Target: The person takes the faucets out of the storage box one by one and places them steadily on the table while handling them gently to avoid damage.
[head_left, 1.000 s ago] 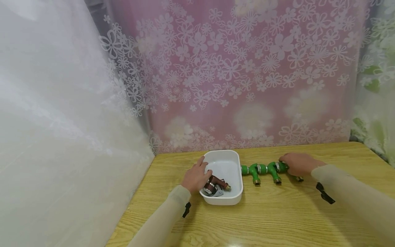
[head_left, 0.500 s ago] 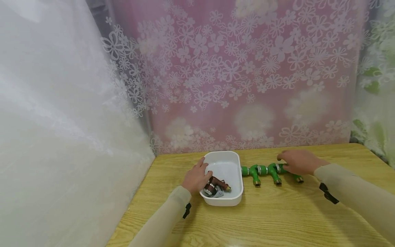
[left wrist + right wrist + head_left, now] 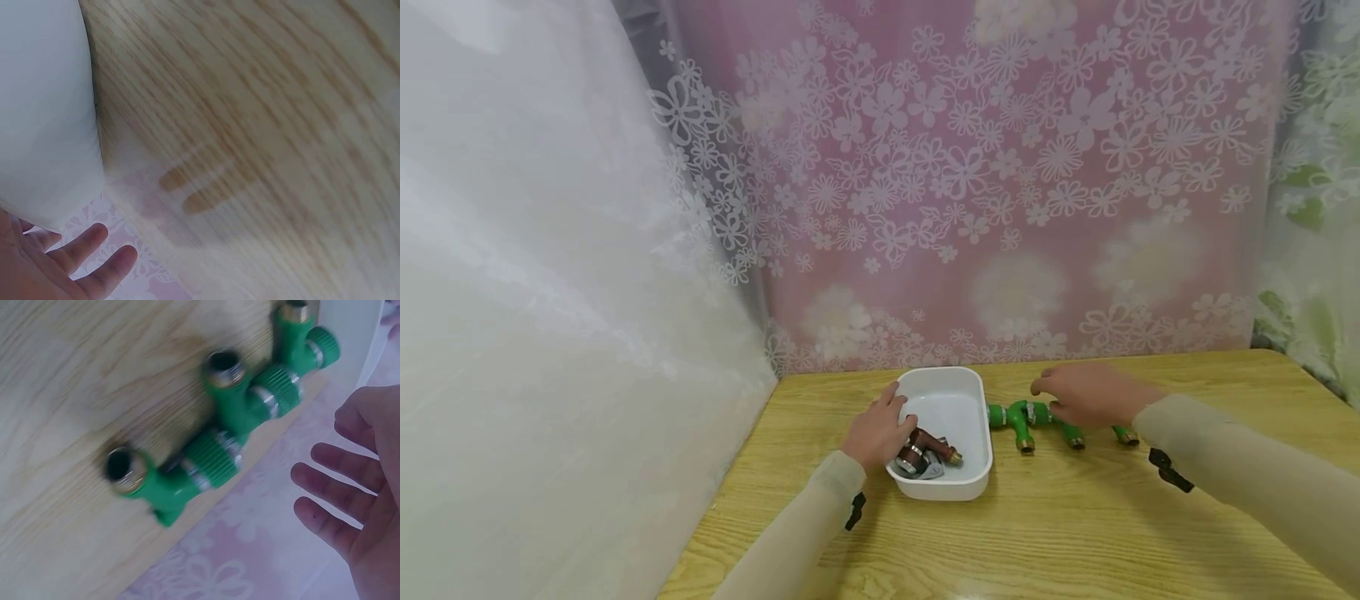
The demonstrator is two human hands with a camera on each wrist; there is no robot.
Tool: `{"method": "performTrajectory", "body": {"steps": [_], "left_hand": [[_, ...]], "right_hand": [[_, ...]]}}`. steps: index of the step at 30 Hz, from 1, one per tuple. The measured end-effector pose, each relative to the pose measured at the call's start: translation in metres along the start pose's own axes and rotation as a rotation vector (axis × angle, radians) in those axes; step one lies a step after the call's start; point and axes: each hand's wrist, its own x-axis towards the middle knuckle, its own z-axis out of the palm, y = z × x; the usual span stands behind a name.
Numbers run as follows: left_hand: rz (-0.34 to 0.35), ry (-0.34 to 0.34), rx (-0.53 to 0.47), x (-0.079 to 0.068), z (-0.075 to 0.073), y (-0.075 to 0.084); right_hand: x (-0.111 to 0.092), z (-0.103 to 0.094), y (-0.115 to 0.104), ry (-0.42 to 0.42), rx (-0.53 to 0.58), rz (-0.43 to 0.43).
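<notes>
My left hand (image 3: 872, 435) holds the left wall of a white tray (image 3: 951, 410), thumb over the inside and other fingers outside. In the left wrist view some fingers (image 3: 82, 245) spread away from the wall. Inside the tray lie a brown branched pipe fitting (image 3: 934, 443) with a brass end and a grey metal piece (image 3: 932, 469). To its right, green branched pipe fittings (image 3: 1021, 423) form a row, joined by ribbed collars. My right hand (image 3: 1093, 393) hovers over the row with relaxed fingers, holding nothing, and hides part of it. The right wrist view shows its fingers apart from the fittings.
Everything stands on a wood-grain table (image 3: 1037, 533). A pink flowered curtain (image 3: 940, 183) hangs behind its back edge. White sheeting (image 3: 565, 333) closes off the left side, and a green-patterned curtain (image 3: 1311, 217) is at the right.
My right hand has risen off the right end of the green row and moved left above it, uncovering the rightmost outlet. The left hand and the tray stay in place.
</notes>
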Motion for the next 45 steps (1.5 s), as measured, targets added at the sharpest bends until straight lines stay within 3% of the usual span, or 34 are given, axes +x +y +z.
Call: {"method": "performTrajectory", "body": {"steps": [18,27,34,45], "left_hand": [[-0.002,0.004,0.002,0.0,-0.001,0.0],[-0.013,0.012,0.0,0.002,0.002,0.0],[-0.022,-0.019,0.0,0.001,-0.001,0.002],[0.049,0.019,0.072,0.0,-0.002,0.0]], "right_hand": [[0.05,-0.014,-0.058,-0.005,0.036,-0.11],[0.076,-0.012,-0.083,-0.085,0.015,-0.106],[0.089,-0.01,-0.101,-0.117,0.021,-0.17],[0.105,0.0,-0.115,-0.171,0.043,-0.215]]}}
